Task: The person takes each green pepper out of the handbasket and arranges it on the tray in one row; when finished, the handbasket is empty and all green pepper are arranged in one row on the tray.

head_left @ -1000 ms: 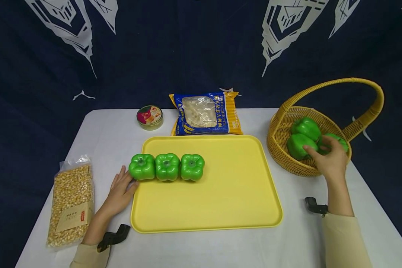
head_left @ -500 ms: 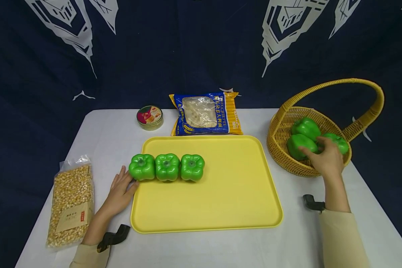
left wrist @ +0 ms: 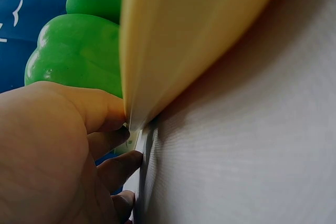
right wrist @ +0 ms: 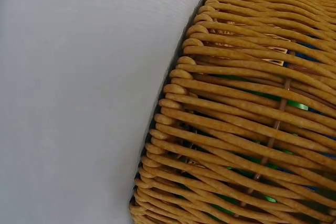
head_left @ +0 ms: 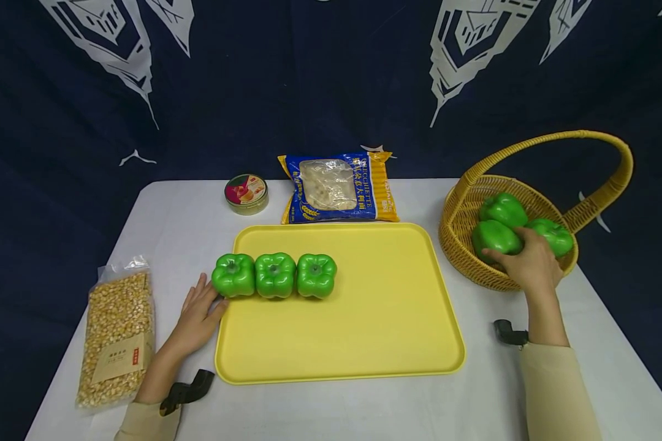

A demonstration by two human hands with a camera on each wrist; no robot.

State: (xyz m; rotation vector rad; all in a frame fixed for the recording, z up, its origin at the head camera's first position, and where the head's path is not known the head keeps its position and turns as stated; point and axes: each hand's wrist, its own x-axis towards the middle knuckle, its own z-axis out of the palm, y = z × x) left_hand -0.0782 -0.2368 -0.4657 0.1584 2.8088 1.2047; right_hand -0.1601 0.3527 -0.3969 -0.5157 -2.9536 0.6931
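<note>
Three green bell peppers stand in a row along the left part of the yellow tray (head_left: 342, 343): a left one (head_left: 233, 275), a middle one (head_left: 276, 275) and a right one (head_left: 316, 276). My left hand (head_left: 197, 321) rests at the tray's left edge, its fingers beside the left pepper. In the left wrist view, its fingertips meet the tray's rim (left wrist: 137, 93). Inside the wicker basket (head_left: 488, 275), my right hand (head_left: 529, 260) spans the front green bell pepper (head_left: 495, 237) between thumb and fingers. A back pepper (head_left: 503, 209) and a right-hand pepper (head_left: 554, 236) lie beside it.
Behind the tray lie a blue-and-yellow pasta bag (head_left: 331, 187) and a round tin (head_left: 246, 194). A bag of corn kernels (head_left: 118, 331) lies left of my left arm. The basket's tall handle (head_left: 582, 133) arches above it, near the table's right edge.
My right hand has shifted left inside the basket, from the right-hand pepper to the front one, and its fingers now lie around that pepper. The left hand has stayed still.
</note>
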